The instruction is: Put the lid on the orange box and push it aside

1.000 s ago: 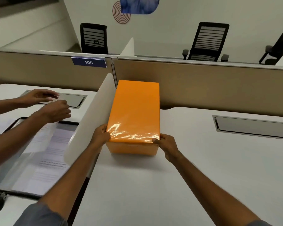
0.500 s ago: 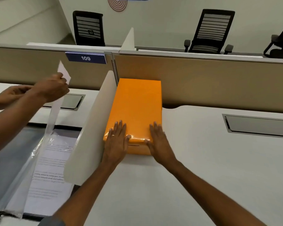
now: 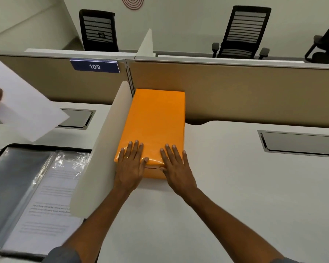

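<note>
The orange box (image 3: 153,173) stands on the white desk with its orange lid (image 3: 157,118) seated on top. Its far end reaches the tan partition and its left side runs along a white divider. My left hand (image 3: 130,166) lies flat on the lid's near left part, fingers spread, thumb over the front edge. On the near right part my right hand (image 3: 176,166) lies flat in the same way. Neither hand grips anything.
The white divider (image 3: 103,149) separates my desk from the left desk, where an open folder with plastic sleeves (image 3: 36,196) lies. Another person's hand holds a white sheet (image 3: 25,103) at the far left. A grey cable hatch (image 3: 300,143) sits in my desk at the right.
My hands left the lid's near corners and now lie flat on top. The box sits farther back against the partition. The other person has lifted a sheet from the folder.
</note>
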The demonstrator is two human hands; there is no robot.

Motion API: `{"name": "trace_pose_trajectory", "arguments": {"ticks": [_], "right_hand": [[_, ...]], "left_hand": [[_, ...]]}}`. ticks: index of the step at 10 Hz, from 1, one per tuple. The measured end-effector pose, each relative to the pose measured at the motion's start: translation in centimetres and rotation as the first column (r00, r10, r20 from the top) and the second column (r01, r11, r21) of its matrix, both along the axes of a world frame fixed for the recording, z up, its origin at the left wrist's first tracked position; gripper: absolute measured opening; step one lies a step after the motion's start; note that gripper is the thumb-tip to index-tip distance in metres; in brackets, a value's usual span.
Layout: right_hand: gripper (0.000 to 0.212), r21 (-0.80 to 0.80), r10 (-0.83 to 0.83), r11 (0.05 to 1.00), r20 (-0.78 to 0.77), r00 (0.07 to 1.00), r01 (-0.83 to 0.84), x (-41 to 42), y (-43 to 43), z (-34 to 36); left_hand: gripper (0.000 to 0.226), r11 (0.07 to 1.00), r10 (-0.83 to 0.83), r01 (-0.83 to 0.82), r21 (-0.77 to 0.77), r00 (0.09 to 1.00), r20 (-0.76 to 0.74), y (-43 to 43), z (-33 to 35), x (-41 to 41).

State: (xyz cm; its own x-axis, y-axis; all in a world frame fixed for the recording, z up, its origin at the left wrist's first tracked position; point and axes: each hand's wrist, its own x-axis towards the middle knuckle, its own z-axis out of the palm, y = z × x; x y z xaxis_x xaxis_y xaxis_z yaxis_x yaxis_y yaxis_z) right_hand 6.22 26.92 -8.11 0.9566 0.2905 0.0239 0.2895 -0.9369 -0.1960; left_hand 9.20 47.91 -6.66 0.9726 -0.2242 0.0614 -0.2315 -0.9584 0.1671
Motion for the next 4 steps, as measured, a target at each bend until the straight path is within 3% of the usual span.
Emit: {"name": "trace_pose_trajectory", "arguments": {"ticks": [2,4], "right_hand": [[0.082,0.174,-0.018,0.984,-0.018,1.000,0.020,-0.6,-1.9,2.0],[0.073,0.105,-0.200,0.975,0.041,0.979,0.194,-4.3,-9.2,2.1]], "left_hand": [[0.077,1.000,0.004,-0.004,0.005,1.000,0.007,-0.8,1.3,-0.6],[0.066,0.986,-0.167,0.165,0.036,0.983,0.080,-6.6,3.1,-3.9]]}}
